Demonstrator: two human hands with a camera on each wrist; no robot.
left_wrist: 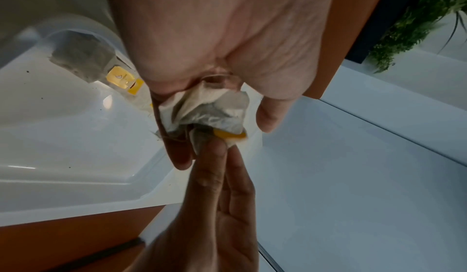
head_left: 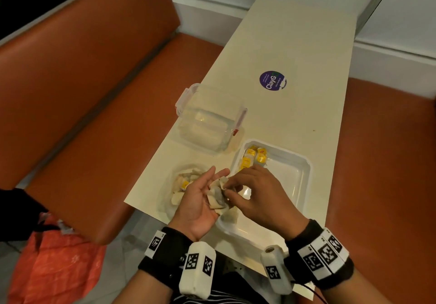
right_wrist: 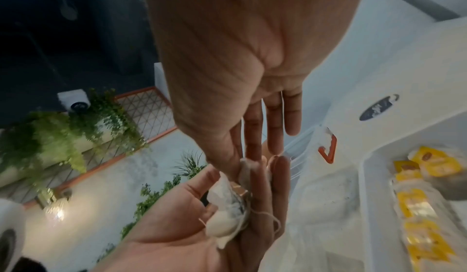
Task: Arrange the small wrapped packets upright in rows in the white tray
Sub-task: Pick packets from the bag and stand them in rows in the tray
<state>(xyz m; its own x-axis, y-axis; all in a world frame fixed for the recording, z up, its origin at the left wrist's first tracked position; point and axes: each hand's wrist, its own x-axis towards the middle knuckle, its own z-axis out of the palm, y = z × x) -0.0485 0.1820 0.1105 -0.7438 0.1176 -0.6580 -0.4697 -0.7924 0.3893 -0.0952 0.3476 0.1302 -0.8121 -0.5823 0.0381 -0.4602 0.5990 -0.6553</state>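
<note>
Several small wrapped tea packets lie in a bunch on my upturned left hand, just above the near-left corner of the white tray. My right hand reaches over and pinches one packet off the top of the bunch between thumb and forefinger. A short row of yellow-tagged packets stands in the tray's far-left corner. One more packet lies in the tray under my hands.
A clear bowl of loose packets sits left of the tray at the table's near edge. Behind it stands a clear clip-lid box. A purple round sticker is farther back. Orange bench seats flank the narrow table.
</note>
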